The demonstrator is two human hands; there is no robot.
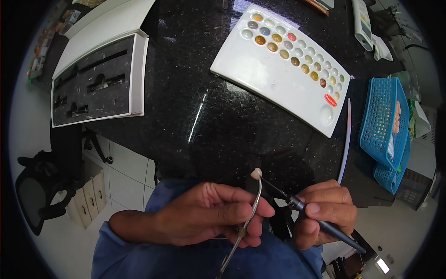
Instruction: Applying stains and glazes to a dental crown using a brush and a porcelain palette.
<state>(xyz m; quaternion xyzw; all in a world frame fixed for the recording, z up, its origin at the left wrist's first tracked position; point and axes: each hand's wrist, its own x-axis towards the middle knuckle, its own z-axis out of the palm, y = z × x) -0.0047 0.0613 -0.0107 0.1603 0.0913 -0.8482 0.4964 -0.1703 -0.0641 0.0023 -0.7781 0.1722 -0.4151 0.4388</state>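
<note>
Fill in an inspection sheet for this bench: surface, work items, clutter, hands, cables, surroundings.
Surface: dark speckled tabletop, glossy, with light reflections.
Work items: small tooth-shaped piece at the tip of a curved metal holder; slim dark-handled tool with its thin tip beside the piece, contact unclear.
Clutter: white palette with coloured wells; open white case with dark insert; blue baskets at right.
Hands: left hand grips the holder; right hand grips the tool.
Cables: dark cable-like curve upper right, identity uncertain.
Surroundings: black chair, drawer unit, tiled floor.
</note>
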